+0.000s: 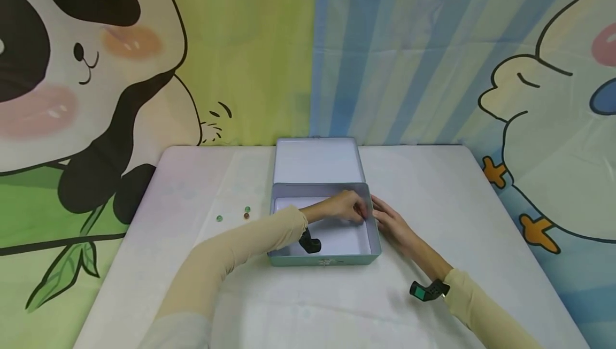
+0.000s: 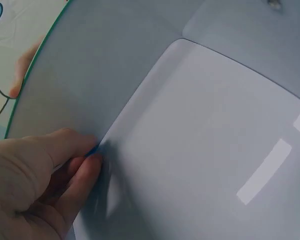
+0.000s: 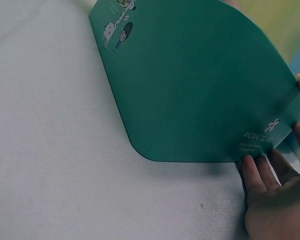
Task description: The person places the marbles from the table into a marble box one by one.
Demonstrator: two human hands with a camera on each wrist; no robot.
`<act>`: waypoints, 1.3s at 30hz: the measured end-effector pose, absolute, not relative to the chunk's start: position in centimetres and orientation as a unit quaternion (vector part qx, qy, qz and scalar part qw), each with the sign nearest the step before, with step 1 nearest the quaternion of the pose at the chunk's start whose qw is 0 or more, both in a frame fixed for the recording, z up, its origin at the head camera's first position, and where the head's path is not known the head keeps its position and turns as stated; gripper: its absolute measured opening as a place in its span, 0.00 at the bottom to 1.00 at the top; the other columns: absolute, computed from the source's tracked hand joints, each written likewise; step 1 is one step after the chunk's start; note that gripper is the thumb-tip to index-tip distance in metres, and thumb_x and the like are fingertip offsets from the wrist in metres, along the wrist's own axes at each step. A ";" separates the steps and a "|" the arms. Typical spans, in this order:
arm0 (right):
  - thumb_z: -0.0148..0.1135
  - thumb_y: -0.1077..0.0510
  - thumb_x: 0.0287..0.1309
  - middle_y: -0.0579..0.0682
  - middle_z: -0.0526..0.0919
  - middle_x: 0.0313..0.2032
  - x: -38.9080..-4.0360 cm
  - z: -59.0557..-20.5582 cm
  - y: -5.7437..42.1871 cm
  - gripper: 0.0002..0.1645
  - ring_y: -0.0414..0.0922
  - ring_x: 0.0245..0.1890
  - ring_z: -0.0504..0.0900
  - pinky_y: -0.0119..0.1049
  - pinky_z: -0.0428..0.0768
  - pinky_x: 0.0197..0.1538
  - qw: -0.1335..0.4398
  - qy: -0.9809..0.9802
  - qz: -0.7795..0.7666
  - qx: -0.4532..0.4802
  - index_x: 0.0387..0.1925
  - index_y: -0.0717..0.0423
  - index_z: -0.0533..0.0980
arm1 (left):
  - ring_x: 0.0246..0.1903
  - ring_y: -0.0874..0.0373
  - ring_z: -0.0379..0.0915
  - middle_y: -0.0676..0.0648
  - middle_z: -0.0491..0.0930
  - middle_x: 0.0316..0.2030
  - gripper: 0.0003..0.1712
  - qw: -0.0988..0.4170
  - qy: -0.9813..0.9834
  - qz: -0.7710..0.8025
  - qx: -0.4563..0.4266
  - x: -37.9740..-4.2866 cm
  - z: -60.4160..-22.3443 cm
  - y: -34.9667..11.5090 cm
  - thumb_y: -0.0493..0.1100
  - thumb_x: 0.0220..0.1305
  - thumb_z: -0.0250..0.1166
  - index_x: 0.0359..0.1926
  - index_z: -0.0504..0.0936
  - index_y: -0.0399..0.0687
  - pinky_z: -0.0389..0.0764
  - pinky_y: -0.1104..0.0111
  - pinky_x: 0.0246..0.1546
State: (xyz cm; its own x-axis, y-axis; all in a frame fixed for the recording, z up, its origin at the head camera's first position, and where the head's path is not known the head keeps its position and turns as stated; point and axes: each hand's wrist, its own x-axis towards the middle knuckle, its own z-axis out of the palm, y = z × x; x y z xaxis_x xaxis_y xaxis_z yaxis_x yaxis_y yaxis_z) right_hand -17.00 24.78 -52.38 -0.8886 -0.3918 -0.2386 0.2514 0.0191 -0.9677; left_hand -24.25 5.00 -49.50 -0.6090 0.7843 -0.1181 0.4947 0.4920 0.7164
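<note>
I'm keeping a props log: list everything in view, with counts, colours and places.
Table: 1, white, centre
Box: 1, green outside, pale inside, open on table
Balls: 3, two green, one brown, left of box
Blue thing: 1, blue, pinched inside box, mostly hidden
Backdrop: 1, multicoloured, behind table
Wristbands: 2, black, one per wrist
Sleeves: 2, beige, on forearms
Left hand: 1, bare, in box, pinching blue thing
Right hand: 1, bare, against box's right side

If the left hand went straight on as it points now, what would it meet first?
Probably the right inner wall of the box; the left hand seems near it, though depth is unclear.
</note>
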 end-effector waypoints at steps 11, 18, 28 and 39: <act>0.46 0.51 0.71 0.61 0.40 0.77 -16.9 -52.2 24.7 0.41 0.61 0.76 0.41 0.60 0.41 0.75 0.229 0.673 -0.702 -0.047 0.77 0.53 0.42 | 0.31 0.69 0.80 0.49 0.88 0.35 0.08 0.222 0.835 0.343 0.370 -24.0 -50.4 4.7 0.39 0.56 0.71 0.38 0.86 0.43 0.77 0.82 0.35; 0.46 0.52 0.72 0.63 0.42 0.76 -17.0 -52.1 24.5 0.40 0.60 0.76 0.43 0.58 0.43 0.75 0.224 0.674 -0.702 -0.043 0.77 0.53 0.42 | 0.32 0.69 0.81 0.50 0.88 0.34 0.07 0.204 0.832 0.343 0.386 -24.2 -51.0 4.6 0.39 0.56 0.72 0.37 0.87 0.45 0.78 0.82 0.35; 0.47 0.49 0.70 0.63 0.41 0.76 -17.1 -52.0 24.2 0.42 0.62 0.76 0.45 0.59 0.44 0.76 0.225 0.698 -0.679 -0.026 0.77 0.53 0.42 | 0.41 0.61 0.81 0.48 0.85 0.44 0.13 0.213 0.835 0.320 0.394 -24.8 -48.3 2.7 0.40 0.60 0.68 0.46 0.84 0.43 0.79 0.79 0.41; 0.48 0.50 0.70 0.62 0.43 0.76 -17.2 -52.2 24.3 0.41 0.61 0.76 0.46 0.59 0.46 0.75 0.215 0.707 -0.674 -0.018 0.77 0.51 0.44 | 0.37 0.61 0.83 0.47 0.86 0.41 0.10 0.227 0.804 0.396 0.381 -24.4 -42.0 -5.0 0.40 0.65 0.64 0.46 0.84 0.46 0.82 0.73 0.38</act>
State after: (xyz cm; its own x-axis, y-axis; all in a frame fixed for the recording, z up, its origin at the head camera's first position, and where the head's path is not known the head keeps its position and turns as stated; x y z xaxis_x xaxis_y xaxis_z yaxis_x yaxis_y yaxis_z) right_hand -17.22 24.31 -52.19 -0.9072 -0.3148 -0.2792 0.2638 0.0914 -0.9602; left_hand -24.39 -4.97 -41.98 -0.6064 0.7926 -0.0644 0.4327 0.3968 0.8095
